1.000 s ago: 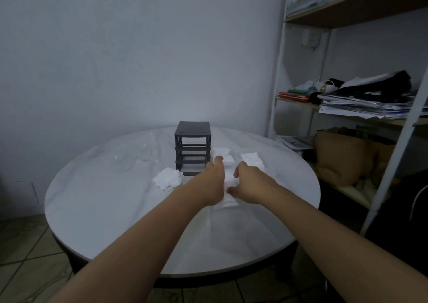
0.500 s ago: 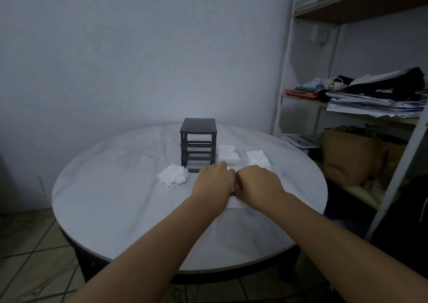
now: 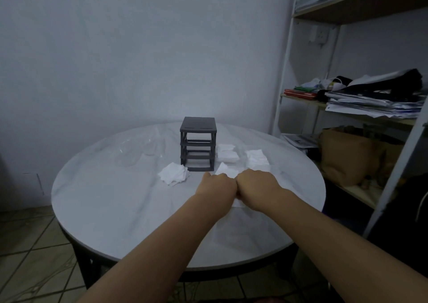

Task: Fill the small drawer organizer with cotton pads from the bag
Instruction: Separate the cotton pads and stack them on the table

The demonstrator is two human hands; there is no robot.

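Note:
The small dark grey drawer organizer [image 3: 198, 144] stands on the round table, its slots looking open at the front. My left hand [image 3: 217, 185] and my right hand [image 3: 257, 186] are pressed side by side just in front of it. Both are closed on a white bundle of cotton pads [image 3: 223, 169], which pokes out above and below the knuckles and is otherwise hidden. More cotton pads lie in a loose pile [image 3: 173, 175] left of the organizer and in two stacks to its right [image 3: 227, 154] [image 3: 257, 160]. A crumpled clear bag [image 3: 139, 149] lies further left.
The white marble table [image 3: 115, 205] has dark legs on a tiled floor. A metal shelf unit [image 3: 284, 71] stands close on the right with papers, books and a brown paper bag [image 3: 347, 156]. A plain wall is behind.
Both hands have drawn back from the organizer toward me and closed tightly together on the white bundle. The pad piles on the table have not moved.

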